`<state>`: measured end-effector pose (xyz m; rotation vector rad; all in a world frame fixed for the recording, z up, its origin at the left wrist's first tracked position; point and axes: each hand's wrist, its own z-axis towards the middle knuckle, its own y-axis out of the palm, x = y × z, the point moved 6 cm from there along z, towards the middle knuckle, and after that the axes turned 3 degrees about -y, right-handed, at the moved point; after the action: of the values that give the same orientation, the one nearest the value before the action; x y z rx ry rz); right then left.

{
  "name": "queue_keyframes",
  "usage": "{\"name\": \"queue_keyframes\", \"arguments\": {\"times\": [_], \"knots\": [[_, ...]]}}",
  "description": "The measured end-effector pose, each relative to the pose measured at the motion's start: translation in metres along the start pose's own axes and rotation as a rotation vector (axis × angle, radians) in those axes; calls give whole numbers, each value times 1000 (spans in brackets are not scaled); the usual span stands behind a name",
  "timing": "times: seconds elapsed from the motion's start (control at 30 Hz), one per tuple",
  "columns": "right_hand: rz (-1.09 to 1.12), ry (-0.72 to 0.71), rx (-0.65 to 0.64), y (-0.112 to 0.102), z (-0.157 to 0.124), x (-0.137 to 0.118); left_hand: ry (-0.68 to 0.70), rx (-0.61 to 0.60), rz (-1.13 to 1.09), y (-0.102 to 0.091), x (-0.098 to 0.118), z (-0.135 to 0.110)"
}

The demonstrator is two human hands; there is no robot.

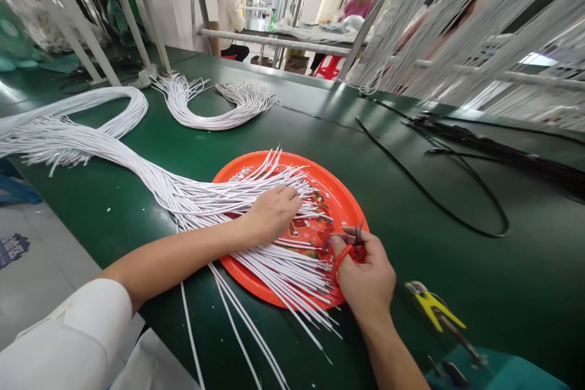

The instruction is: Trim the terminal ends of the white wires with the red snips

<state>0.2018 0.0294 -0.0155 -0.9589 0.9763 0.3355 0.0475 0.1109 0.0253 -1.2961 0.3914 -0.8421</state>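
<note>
Table [329, 134]: one, green, under your work.
White wire [183, 192]: three bundles, strands too many to count; loop [132, 106] at far left, U-shaped bundle [214, 119] beyond the tray [351, 201], long bundle [158, 180] reaching across it.
Tray: one, red; in it, the long bundle's fanned ends, plus pale bits [240, 174] near the far-left rim.
Hands: two. Your left hand [276, 210] rests over the long bundle, fingers curled, tips hidden; can't tell its grip. Your right hand [372, 277], at the tray's right rim, closes round the scissors [340, 264].
Yellow-handled tool [428, 311]: one, right of your right hand.
Scissors: one pair.
</note>
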Motion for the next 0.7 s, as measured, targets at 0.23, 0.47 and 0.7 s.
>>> {"name": "queue_keyframes", "arguments": {"times": [0.23, 0.47, 0.7], "knots": [[281, 27, -36, -2, 1, -14, -138, 146, -655, -21, 2, -23], [469, -62, -90, -1, -9, -54, -219, 218, -676, -18, 7, -33], [21, -285, -42, 4, -3, -62, -220, 150, -540, -8, 9, -33]]}}
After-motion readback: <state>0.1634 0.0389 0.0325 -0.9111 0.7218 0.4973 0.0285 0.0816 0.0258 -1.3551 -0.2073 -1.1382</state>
